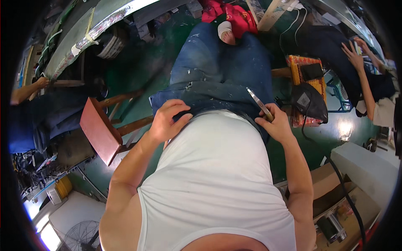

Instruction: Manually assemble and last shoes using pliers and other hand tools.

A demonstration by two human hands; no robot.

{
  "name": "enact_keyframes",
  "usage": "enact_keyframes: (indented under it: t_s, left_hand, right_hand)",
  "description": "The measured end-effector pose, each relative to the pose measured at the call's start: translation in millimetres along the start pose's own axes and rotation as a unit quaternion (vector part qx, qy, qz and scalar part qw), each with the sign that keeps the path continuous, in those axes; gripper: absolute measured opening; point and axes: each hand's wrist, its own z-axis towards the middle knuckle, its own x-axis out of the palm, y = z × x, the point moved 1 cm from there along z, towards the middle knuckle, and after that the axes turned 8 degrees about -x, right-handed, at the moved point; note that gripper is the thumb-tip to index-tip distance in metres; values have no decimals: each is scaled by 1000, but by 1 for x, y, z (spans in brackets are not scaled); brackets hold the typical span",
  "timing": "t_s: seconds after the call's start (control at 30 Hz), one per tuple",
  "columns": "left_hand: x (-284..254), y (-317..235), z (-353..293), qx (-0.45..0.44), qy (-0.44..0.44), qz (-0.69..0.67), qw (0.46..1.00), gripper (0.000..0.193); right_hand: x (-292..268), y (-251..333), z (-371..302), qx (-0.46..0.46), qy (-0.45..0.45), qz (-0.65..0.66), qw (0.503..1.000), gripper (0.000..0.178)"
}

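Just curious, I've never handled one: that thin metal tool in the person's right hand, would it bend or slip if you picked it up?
The metal tool looks like a thin flat blade, so probably stiff and light. Its shiny surface may be slippery; the right hand pinches its lower end. Being flat, it is unlikely to roll.

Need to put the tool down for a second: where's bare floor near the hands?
Bare green floor lies left of the jeans, beyond the wooden stool. To the right it is crowded: welding mask, cable, cardboard boxes. The right hand holds the metal tool.
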Motion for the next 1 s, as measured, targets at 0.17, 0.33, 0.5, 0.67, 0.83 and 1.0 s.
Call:
enact_keyframes:
  t_s: [0.17, 0.33, 0.5, 0.67, 0.83, 1.0]
  left_hand:
    - [13, -9, 15, 11, 96, 89, 991, 22]
    - [16, -6, 20, 54, 112, 212, 969, 15]
    - [-2, -31, 2, 43, 55, 172, 983, 11]
    - [-31, -71, -33, 72, 20, 152, 986, 10]
    - [-52, -50, -15, -4, 237, -43, 970, 11]
    - [-35, 71, 80, -246, -9, 38, 969, 37]
  right_hand:
    - [17, -1, -20, -10, -14, -58, 998, 44]
    - [23, -9, -25, -13, -27, -69, 997, 37]
    - [22, -6, -30, 3, -17, -61, 998, 30]
    - [7, 5, -53, -59, -36, 96, 993, 22]
    - [-12, -2, -72, -57, 7, 212, 976, 15]
    - [-19, -33, -15, -58, -179, -95, 978, 28]
